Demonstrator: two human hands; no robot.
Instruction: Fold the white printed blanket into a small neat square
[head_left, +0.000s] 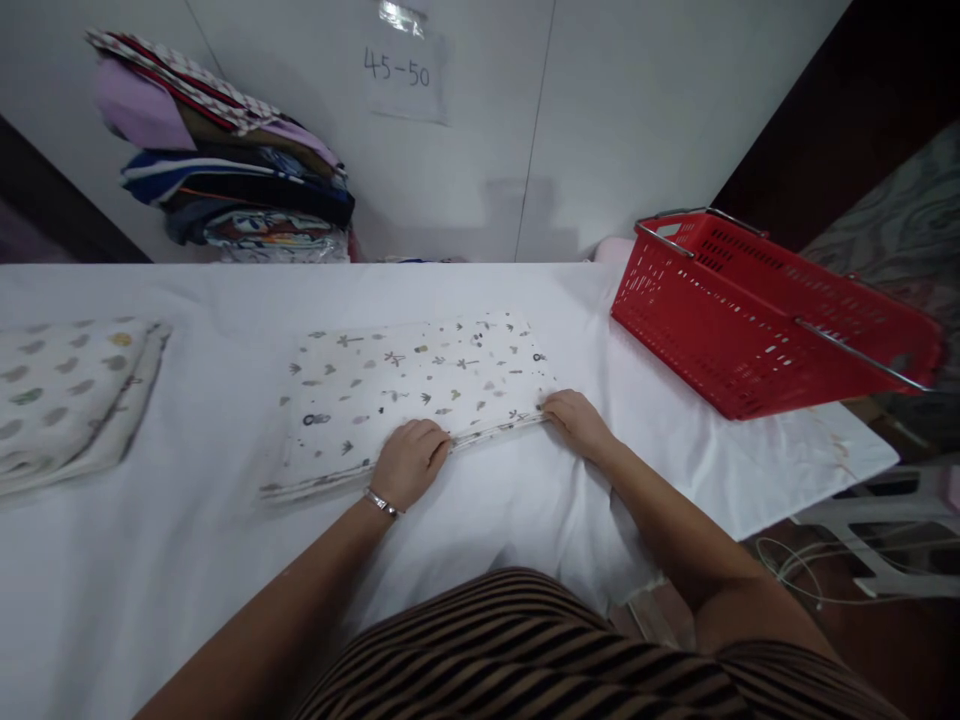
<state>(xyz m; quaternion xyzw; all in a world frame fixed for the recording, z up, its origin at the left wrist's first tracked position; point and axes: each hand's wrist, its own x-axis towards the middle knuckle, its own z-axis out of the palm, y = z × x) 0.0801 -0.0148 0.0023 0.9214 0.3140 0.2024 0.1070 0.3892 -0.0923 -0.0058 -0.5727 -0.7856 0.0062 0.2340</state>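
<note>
A folded white cloth with small dark prints [420,385] lies flat in the middle of the white-covered table [225,560]. My left hand [410,462], with a metal bracelet at the wrist, has its fingers curled on the cloth's near edge. My right hand [576,420] pinches the same near edge at its right corner. Both hands grip the cloth's front hem.
A red plastic basket [757,320] sits tilted at the table's right end. A second folded patterned cloth [67,400] lies at the left. A stack of folded fabrics [232,170] stands at the back left against the white wall. A paper label reads 45-50 [397,70].
</note>
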